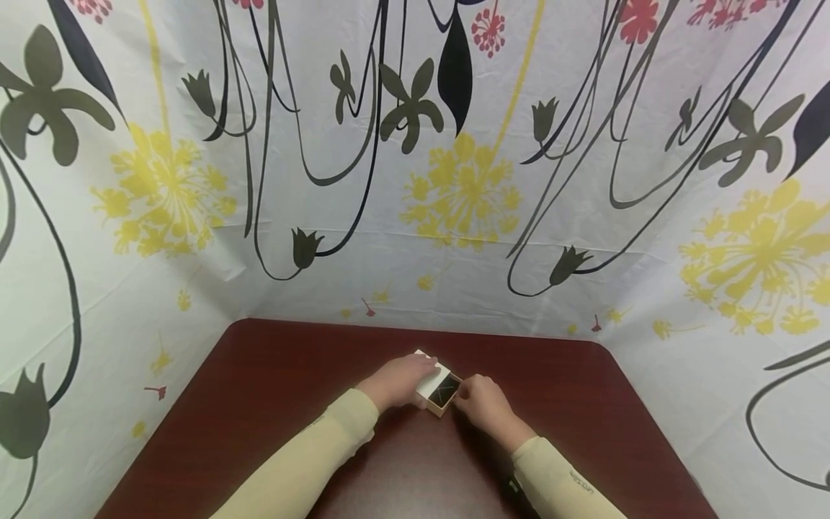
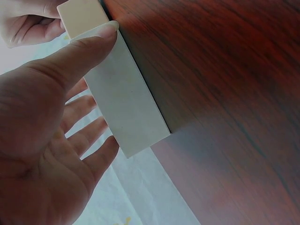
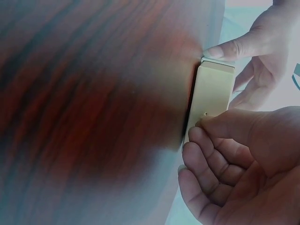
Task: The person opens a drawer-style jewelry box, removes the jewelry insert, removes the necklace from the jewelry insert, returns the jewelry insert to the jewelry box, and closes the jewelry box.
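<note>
A small slide-out box lies on the table, its white sleeve pushed partly off a tan drawer. In the head view the drawer's dark inside shows, with thin light lines across it. My left hand grips the sleeve, thumb along the near side and fingers behind. My right hand is at the drawer's outer end, thumb and forefinger pinching at its face beside a small hole. The other fingers of that hand are curled in.
The dark red-brown table has rounded far corners. A white cloth with printed flowers hangs behind it and along both sides. Pale yellow sleeves cover both forearms.
</note>
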A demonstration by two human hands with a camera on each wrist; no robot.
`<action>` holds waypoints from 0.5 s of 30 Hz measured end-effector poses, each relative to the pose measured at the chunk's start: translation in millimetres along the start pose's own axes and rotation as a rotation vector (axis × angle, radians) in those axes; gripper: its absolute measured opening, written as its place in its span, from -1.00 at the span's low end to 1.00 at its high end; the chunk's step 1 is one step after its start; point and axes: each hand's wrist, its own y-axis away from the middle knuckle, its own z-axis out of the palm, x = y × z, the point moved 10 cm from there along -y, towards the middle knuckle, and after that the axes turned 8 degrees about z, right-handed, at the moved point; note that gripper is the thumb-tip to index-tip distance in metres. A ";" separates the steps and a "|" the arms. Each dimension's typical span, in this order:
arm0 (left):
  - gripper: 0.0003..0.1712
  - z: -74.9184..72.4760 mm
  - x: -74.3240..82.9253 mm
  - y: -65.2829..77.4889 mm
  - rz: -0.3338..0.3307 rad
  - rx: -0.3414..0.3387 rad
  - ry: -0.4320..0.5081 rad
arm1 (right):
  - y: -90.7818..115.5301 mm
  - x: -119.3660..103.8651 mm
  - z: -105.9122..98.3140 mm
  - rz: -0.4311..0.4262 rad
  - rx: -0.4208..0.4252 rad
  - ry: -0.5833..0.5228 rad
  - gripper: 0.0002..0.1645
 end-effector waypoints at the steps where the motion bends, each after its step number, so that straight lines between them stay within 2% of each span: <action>1: -0.11 0.3 0.0 0.0 0.001 0.000 0.001 | 0.2 0.0 -0.1 0.000 0.001 0.002 -0.72; 15: -0.10 1.7 -2.0 -0.2 -0.012 -0.011 0.009 | 2.4 -1.6 -2.0 -0.014 0.012 0.007 -0.67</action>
